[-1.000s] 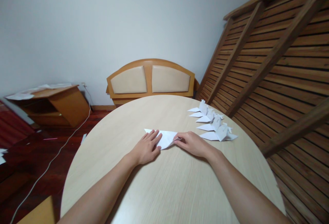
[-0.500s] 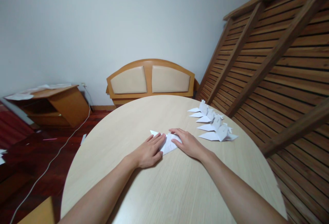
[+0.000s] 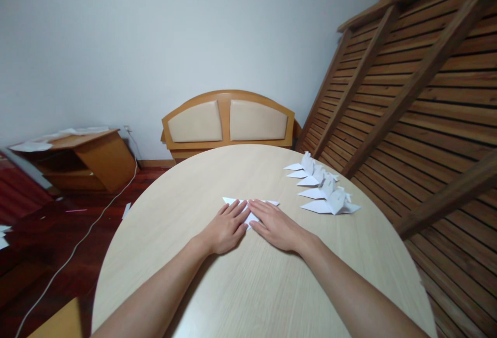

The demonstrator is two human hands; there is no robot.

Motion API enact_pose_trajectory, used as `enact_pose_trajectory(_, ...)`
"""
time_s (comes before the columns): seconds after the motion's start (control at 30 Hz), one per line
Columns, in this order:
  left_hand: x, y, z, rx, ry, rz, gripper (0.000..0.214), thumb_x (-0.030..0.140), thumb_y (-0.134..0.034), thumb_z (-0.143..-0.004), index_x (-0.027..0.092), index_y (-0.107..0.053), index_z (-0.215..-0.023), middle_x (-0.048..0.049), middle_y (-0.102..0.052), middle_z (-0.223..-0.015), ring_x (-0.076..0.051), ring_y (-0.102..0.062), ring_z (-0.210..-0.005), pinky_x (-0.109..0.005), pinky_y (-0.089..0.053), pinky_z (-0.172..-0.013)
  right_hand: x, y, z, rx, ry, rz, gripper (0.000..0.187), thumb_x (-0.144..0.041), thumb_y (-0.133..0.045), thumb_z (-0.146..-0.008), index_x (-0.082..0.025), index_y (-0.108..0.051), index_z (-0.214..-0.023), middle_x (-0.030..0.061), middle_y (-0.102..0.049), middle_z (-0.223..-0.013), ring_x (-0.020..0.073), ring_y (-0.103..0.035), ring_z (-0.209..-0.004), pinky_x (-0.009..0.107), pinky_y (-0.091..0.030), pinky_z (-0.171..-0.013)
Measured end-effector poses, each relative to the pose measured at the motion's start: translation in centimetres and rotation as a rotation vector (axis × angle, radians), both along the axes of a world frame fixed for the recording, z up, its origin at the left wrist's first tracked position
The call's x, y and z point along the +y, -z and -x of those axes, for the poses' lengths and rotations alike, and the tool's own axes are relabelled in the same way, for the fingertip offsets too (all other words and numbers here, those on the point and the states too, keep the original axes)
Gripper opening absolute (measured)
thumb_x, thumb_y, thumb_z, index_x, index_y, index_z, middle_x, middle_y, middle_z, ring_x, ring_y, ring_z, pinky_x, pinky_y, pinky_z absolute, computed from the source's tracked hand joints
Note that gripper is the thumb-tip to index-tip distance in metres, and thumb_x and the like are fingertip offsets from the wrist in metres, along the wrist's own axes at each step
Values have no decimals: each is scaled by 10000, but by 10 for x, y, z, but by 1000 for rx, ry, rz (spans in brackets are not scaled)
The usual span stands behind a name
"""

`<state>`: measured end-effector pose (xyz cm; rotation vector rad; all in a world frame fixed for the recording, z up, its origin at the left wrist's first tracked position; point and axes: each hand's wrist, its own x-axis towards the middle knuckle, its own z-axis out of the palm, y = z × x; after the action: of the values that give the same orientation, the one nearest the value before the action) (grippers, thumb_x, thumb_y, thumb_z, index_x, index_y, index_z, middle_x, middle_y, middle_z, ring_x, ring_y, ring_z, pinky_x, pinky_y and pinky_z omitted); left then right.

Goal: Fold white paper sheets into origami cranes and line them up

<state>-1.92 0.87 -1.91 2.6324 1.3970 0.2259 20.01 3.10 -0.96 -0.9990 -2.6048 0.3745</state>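
Note:
A folded sheet of white paper point(image 3: 253, 219) lies flat on the round pale wood table point(image 3: 186, 188), its pointed corners showing beyond my fingers on both sides. My left hand point(image 3: 229, 226) rests flat on the left part of the paper, fingers stretched out. On the right part lies my right hand point(image 3: 274, 224), also flat, its fingertips close to those of the left. Most of the paper is hidden under the two hands. To the right stands a row of several folded white paper figures point(image 3: 334, 202), with long pointed ends toward the left.
Leaning slatted wood panels point(image 3: 411, 84) rise at the right beside the table. Behind it stands a headboard point(image 3: 229, 120) with two cream pads. A small wooden desk point(image 3: 101, 159) with papers on top is at the left, and a white cable point(image 3: 77, 247) crosses the dark floor.
My right hand has gone from a curled grip at the paper's right edge to lying flat on it. The paper's right flap now lies down, with a point showing at right.

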Motion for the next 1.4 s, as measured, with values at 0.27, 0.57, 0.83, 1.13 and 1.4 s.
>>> enact_pose_trajectory(0.27,0,-1,-5,-44,-50,17,603,549,-253,-1015,230,-339,-1518,-84,-279,-1607,-256,-190,-1503,-480,-190,-1204,7,11,-1,-136,184,123,676,-523,-261,-1009,-121,-257,-1552,129,-200,-1618,272,-139,-1509,499,-165,-1215)
enact_pose_trajectory(0.57,1,1,-3,-22,-207,15,624,589,-366,-970,260,-373,-1500,-93,-284,-1607,-342,-203,-1490,-571,-205,-1175,6,8,0,-169,273,94,645,-477,-293,-1008,-110,-304,-1538,117,-258,-1612,308,-191,-1496,480,-211,-1195)
enact_pose_trajectory(0.83,3,-1,-4,-54,-438,-142,546,395,-441,-949,137,-443,-1431,-173,-400,-1536,-346,-350,-1420,-515,-285,-1146,10,5,-5,-126,375,-97,410,-343,-429,-980,-171,-633,-1291,138,-573,-1378,321,-457,-1277,453,-406,-1033)
enact_pose_trajectory(1.13,-7,-8,-24,-122,-241,-199,317,344,-439,-977,236,-649,-1188,-78,-638,-1291,-268,-573,-1180,-458,-418,-1021,-2,-16,-1,-143,366,-161,298,-342,-540,-955,-177,-749,-821,109,-689,-972,257,-604,-975,335,-481,-785)
enact_pose_trajectory(1.4,-3,0,-15,-85,-233,-190,509,442,-512,-931,152,-556,-1346,-162,-516,-1446,-333,-447,-1333,-507,-370,-1095,0,-15,-2,76,-70,-78,280,-310,-532,-968,-210,-760,-840,40,-732,-962,183,-644,-925,300,-479,-844)
